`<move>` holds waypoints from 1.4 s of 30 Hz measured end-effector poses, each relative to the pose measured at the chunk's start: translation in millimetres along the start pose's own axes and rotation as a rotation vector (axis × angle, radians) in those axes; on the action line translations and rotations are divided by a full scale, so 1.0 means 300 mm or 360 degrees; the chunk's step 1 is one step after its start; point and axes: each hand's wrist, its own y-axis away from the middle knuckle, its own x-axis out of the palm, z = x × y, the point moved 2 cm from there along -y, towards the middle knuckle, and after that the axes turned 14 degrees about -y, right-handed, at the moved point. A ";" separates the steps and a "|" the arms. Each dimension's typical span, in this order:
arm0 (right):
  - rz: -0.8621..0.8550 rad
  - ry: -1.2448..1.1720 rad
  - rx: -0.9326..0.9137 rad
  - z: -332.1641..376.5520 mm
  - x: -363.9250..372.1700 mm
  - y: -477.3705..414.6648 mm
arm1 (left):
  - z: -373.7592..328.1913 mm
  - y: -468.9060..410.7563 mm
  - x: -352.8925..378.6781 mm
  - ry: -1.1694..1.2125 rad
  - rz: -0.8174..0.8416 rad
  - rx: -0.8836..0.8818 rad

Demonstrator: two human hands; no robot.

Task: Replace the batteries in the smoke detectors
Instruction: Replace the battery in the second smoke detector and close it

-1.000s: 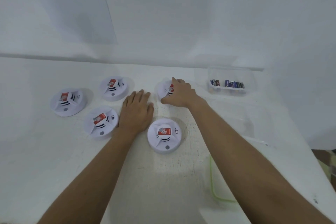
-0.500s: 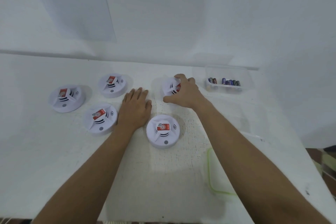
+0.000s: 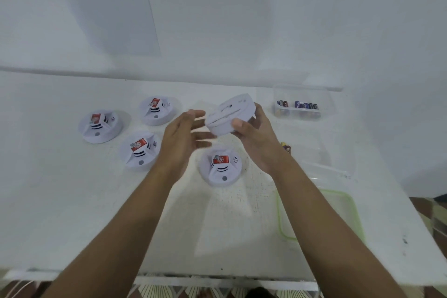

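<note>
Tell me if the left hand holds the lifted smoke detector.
No: the left hand is open beside the smoke detector; only the right hand grips it.

The 4 smoke detectors (image 3: 99,128) (image 3: 157,111) (image 3: 140,151) (image 3: 220,164) on the white table (image 3: 72,201) are white, each with a red label, black curved stripes and a grey dot, while the tilted smoke detector (image 3: 229,113) shows a plain white underside. The batteries (image 3: 300,105) in the clear box (image 3: 329,104) are dark blue and black, some with coppery ends. The lid (image 3: 358,220) has a light green rim, and the paper (image 3: 108,7) bears grey lines of print.
</note>
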 end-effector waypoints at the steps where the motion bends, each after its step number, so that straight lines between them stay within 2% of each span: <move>1: 0.0010 0.0023 0.0005 -0.010 0.003 0.011 | -0.011 0.025 0.003 0.0165 0.0084 -0.0087; 6: 0.0198 0.0320 0.0054 -0.039 0.013 0.055 | -0.015 0.104 -0.023 0.0216 0.0074 -0.0105; 12: 0.0355 0.0877 0.0126 -0.012 0.041 0.074 | 0.020 0.145 -0.087 -0.0119 0.0064 0.0053; 15: 0.0400 0.1027 0.0111 0.004 0.054 0.084 | 0.001 0.162 -0.110 -0.0313 0.0159 0.0138; 20: 0.0427 0.1087 0.0118 0.022 0.065 0.113 | -0.013 0.177 -0.136 -0.0924 0.0331 0.0462; 24: 0.0496 0.1167 0.0224 0.034 0.060 0.139 | -0.002 0.175 -0.152 -0.1161 0.0399 0.0547; 28: 0.0503 0.1200 0.0292 0.048 0.049 0.173 | -0.009 0.186 -0.128 -0.1263 0.0375 0.0631; 32: 0.0498 0.1212 0.0308 0.072 0.022 0.211 | -0.014 0.196 -0.092 -0.1394 0.0305 0.0839; 42: 0.0514 0.1227 0.0250 0.127 -0.083 0.302 | 0.002 0.278 0.080 -0.1198 0.0161 0.0939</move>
